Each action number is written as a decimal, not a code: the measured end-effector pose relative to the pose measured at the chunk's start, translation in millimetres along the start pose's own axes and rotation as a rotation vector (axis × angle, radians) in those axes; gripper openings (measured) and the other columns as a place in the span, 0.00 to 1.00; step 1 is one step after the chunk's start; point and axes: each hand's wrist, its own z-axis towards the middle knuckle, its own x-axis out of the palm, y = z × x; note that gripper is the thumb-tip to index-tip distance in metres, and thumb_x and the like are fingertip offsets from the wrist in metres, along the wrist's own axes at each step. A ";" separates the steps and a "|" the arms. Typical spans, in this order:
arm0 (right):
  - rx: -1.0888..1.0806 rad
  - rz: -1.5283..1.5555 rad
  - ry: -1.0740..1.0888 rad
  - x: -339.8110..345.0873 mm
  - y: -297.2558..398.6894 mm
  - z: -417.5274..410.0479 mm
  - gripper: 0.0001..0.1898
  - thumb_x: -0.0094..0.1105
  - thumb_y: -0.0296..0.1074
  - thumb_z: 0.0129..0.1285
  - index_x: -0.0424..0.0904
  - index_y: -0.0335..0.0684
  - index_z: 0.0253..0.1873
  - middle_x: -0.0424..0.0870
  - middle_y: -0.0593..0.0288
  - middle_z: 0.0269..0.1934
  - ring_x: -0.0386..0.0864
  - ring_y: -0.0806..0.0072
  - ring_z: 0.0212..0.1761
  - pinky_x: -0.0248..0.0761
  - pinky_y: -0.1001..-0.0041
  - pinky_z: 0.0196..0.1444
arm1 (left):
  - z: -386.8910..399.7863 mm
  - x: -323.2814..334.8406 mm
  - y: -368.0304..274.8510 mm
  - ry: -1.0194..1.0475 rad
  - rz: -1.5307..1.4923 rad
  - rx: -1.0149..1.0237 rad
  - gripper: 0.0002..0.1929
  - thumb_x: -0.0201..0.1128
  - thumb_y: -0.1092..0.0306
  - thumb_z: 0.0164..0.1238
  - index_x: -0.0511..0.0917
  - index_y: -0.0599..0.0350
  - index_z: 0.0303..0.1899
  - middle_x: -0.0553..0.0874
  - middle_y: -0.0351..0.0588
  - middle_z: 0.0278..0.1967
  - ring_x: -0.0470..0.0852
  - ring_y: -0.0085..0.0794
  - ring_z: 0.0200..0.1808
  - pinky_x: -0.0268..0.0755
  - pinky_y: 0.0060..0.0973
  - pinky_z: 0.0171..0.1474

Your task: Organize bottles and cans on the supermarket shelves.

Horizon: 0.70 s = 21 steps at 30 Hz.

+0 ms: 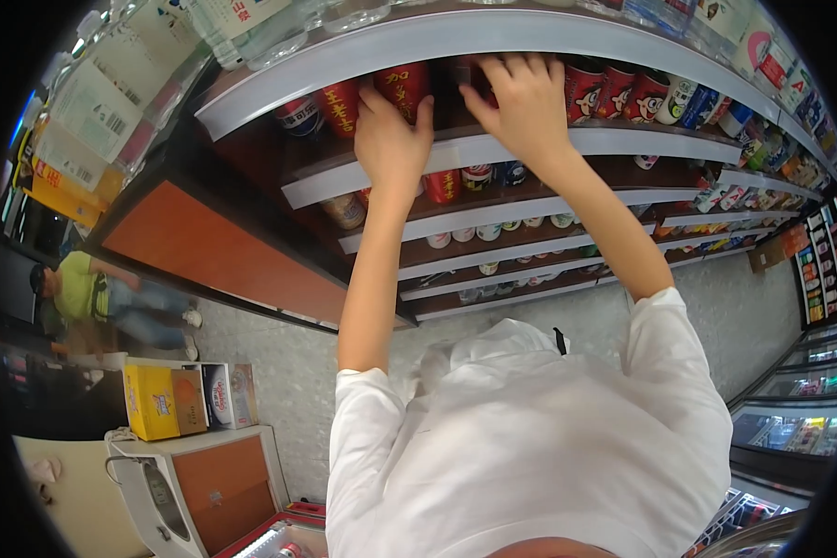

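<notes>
My left hand (390,136) reaches into a shelf row, its thumb and fingers around the front of a red drink can (402,87) with yellow writing. Another red can (338,108) stands just to its left, beside a dark blue and white can (300,116). My right hand (523,101) is further right in the same row, fingers bent under the upper shelf's edge; a dark, blurred thing lies at its fingertips, and whether it is held cannot be told. Red cans with cartoon faces (584,94) stand right of that hand.
The upper shelf's pale edge strip (460,33) curves close above both hands, with clear bottles (251,31) on it. Lower shelves (530,204) hold more cans and cups. An orange-brown end panel (230,244) is at left. Further off are a person (104,293), cartons (160,401) and coolers (788,425).
</notes>
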 end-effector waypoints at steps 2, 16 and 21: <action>-0.074 0.242 -0.092 -2.2 -3.3 -20.4 0.18 0.67 0.42 0.54 0.80 0.43 0.48 0.81 0.62 0.48 0.74 0.64 0.55 0.60 0.59 0.59 | 2.6 7.6 0.9 -0.009 -0.047 0.038 0.32 0.68 0.54 0.58 0.69 0.66 0.57 0.83 0.62 0.46 0.84 0.55 0.44 0.77 0.43 0.46; -0.081 0.458 0.073 -30.6 -5.0 -58.4 0.15 0.67 0.34 0.55 0.81 0.40 0.49 0.82 0.60 0.51 0.76 0.63 0.56 0.65 0.62 0.57 | -9.6 2.9 1.5 -0.100 -0.217 0.209 0.16 0.65 0.66 0.60 0.80 0.61 0.48 0.84 0.55 0.44 0.80 0.47 0.50 0.69 0.38 0.56; 0.029 0.798 0.192 -23.8 15.1 -51.5 0.16 0.65 0.32 0.58 0.79 0.36 0.50 0.82 0.55 0.52 0.78 0.57 0.53 0.71 0.64 0.54 | -10.1 -21.4 39.6 -0.353 0.015 0.107 0.23 0.69 0.62 0.58 0.74 0.61 0.52 0.74 0.59 0.50 0.73 0.51 0.54 0.64 0.42 0.59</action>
